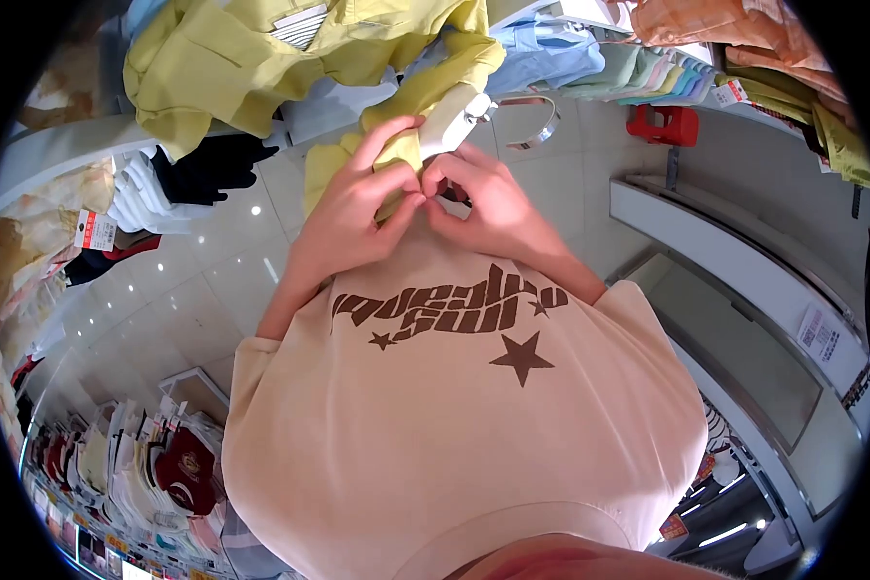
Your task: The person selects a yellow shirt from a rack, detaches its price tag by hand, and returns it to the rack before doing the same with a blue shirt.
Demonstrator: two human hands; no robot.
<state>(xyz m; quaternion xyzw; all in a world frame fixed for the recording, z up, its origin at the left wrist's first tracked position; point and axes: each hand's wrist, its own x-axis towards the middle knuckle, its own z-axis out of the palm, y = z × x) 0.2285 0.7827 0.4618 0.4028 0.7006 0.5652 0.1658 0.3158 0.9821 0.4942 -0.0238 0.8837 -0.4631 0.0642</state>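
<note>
My left hand (365, 201) and my right hand (483, 198) meet in front of my chest, fingertips pinched together. Yellow cloth of a garment (401, 150) shows between the fingers of my left hand and runs up toward the larger yellow piece at the top. What the right fingertips hold is hidden; a small dark bit shows beneath them. Just beyond the hands is a white block-like object (449, 121), with a curved metal band (541, 126) to its right.
A yellow shirt (222, 68) lies on a white display at the top left. Blue clothing (546, 58) and hanging garments (667, 77) stand at the top right. To the right is a white shelf unit (725, 232). Caps (186, 469) are stacked at the lower left.
</note>
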